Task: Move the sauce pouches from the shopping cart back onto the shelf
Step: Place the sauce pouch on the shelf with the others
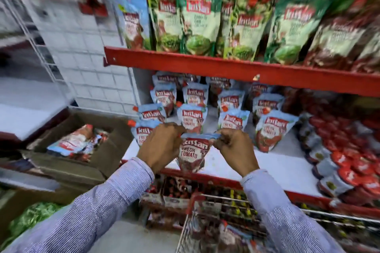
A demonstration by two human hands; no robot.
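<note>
Cart at bottom; left hand and right hand each pinch a top corner of one pouch, held upright over the shelf front edge, near standing pouches.

This is a shop aisle: red shelves carry rows of identical branded sauce pouches, and a wire cart stands below.

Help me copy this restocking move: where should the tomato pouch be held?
By its flat top seam, one corner per hand, coming from above. The left hand and right hand pinch the pouch there; the full belly hangs upright below.
</note>
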